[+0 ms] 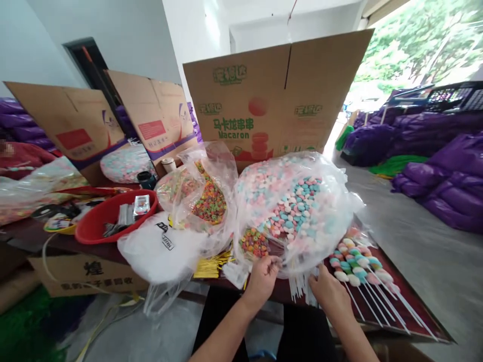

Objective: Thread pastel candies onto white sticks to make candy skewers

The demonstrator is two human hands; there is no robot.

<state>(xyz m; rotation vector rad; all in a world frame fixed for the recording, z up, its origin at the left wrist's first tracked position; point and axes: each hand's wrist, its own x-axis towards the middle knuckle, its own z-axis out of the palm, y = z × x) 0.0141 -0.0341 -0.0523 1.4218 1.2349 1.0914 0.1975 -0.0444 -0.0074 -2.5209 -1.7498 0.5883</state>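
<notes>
My left hand (261, 277) is at the front edge of a big clear plastic bag (335, 201), its fingertips pinched together; what lies between them is too small to make out. Pink, white and blue marshmallows (296, 211) fill that bag, with colourful ring-shaped candies (254, 243) near its front. My right hand (332, 290) is closed at the right side of a bunch of white sticks (297, 286), which stick out from under the bag. To its right lie finished-looking marshmallow skewers (358, 264) on white sticks.
Behind stands a cardboard box (279, 100). Leftward are a bag of ring candies (211, 201), yellow twist ties (208, 267), white plastic bags (151, 251) and a red basin (90, 226). A person's red sleeve (26, 156) shows far left. Purple sacks (449, 176) are piled at right.
</notes>
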